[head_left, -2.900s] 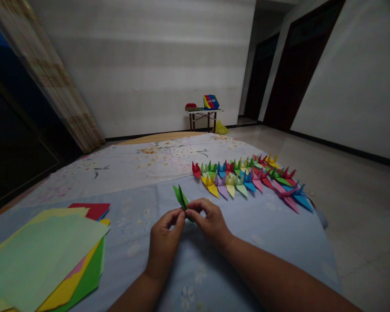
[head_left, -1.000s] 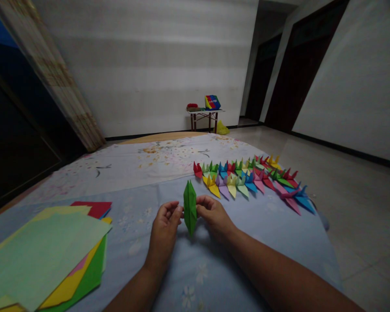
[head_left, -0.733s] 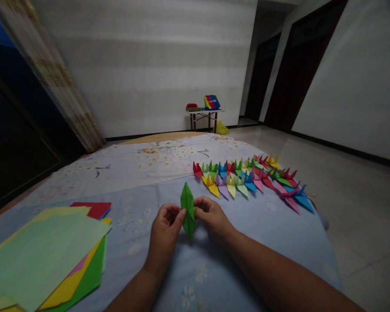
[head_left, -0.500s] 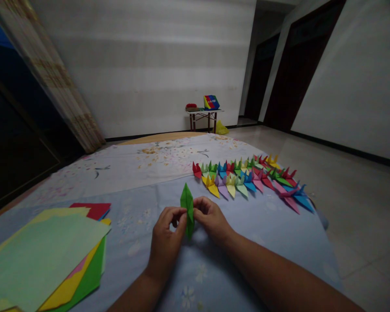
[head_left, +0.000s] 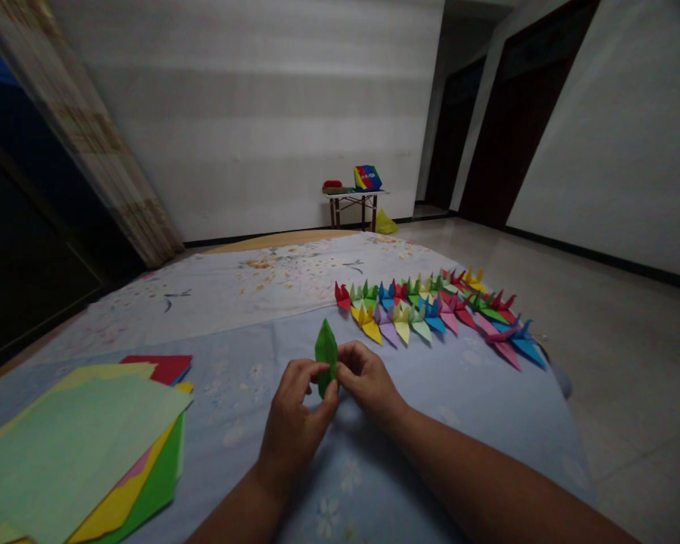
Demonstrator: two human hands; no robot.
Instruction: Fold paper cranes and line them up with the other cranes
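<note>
A folded green paper piece [head_left: 326, 349] stands upright between my two hands, its pointed top rising above the fingers. My left hand [head_left: 299, 408] grips it from the left, with the thumb near its lower end and the index finger across its middle. From the right, my right hand [head_left: 368, 379] pinches its edge between thumb and fingers. The lower part of the paper is partly hidden by my left thumb.
Several folded paper cranes [head_left: 403, 325] stand in rows at the right of the cloth-covered table [head_left: 243, 461]. Coloured paper sheets [head_left: 91, 431] lie stacked at the left. A small table [head_left: 351, 195] with a colourful box [head_left: 368, 177] is by the far wall.
My left thumb has moved down and right to the lower part of the green paper. The paper's bottom point no longer shows below the fingers. My right hand has hardly moved.
</note>
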